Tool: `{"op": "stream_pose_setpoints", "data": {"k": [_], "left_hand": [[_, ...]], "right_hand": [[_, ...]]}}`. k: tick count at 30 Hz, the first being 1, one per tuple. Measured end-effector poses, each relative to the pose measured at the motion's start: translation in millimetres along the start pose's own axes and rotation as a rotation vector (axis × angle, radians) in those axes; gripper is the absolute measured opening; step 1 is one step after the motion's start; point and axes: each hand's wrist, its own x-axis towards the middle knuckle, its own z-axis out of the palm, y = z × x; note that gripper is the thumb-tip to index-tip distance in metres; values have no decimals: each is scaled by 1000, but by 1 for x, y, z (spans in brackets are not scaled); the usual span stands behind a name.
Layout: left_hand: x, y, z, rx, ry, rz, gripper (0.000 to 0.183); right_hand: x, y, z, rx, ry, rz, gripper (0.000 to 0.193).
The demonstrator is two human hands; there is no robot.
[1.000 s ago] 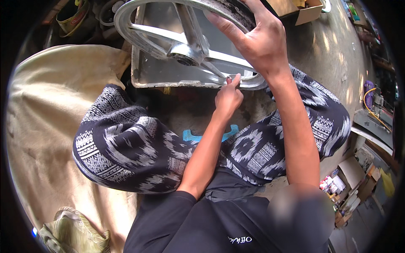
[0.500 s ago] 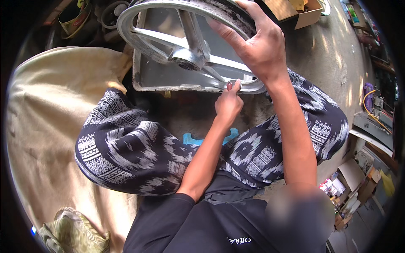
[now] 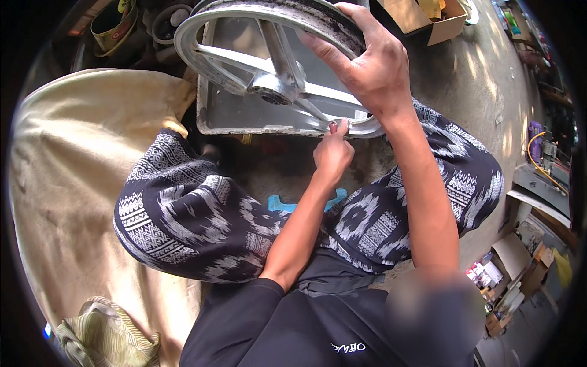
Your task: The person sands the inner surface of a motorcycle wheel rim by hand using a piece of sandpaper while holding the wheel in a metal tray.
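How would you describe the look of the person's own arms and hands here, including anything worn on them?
Both forearms are bare from the elbow down, with no gloves, watch or rings visible. The left hand shows dark-painted or stained nails; the right hand is broad, with nothing worn on it. Short black sleeves end near the elbows.

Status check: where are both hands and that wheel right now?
Right hand grips wheel rim top. Left hand pinches at lower rim. Wheel stands in metal tray. Nothing in the way.

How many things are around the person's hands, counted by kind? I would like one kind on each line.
Grey spoked wheel: 1
Grey metal tray: 1
Blue flat piece: 1
Cardboard box: 1
Tin can: 1
Total: 5
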Motion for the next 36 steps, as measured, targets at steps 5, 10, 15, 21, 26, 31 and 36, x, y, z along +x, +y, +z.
{"op": "stream_pose_setpoints", "data": {"k": [5, 10, 15, 21, 26, 31, 36], "left_hand": [[-1, 8, -6, -3, -30, -41, 61], [-11, 10, -6, 33, -68, -13, 57], [7, 5, -8, -10, -132, -54, 62], [9, 3, -10, -1, -149, -41, 62], [8, 9, -13, -6, -140, -105, 60], [1, 8, -21, -12, -142, -111, 60], [2, -12, -17, -100, 33, -52, 51]], "right_hand": [[-2, 2, 2, -78, 0, 26, 53], [-8, 5, 9, -77, 47, 22, 63], [-5, 4, 9, -79, 18, 54, 61], [-2, 5, 8, -71, -7, 83, 61], [-5, 6, 10, -79, 37, 28, 60], [-5, 6, 12, -74, 34, 44, 60], [-3, 11, 14, -81, 39, 62, 65]]}}
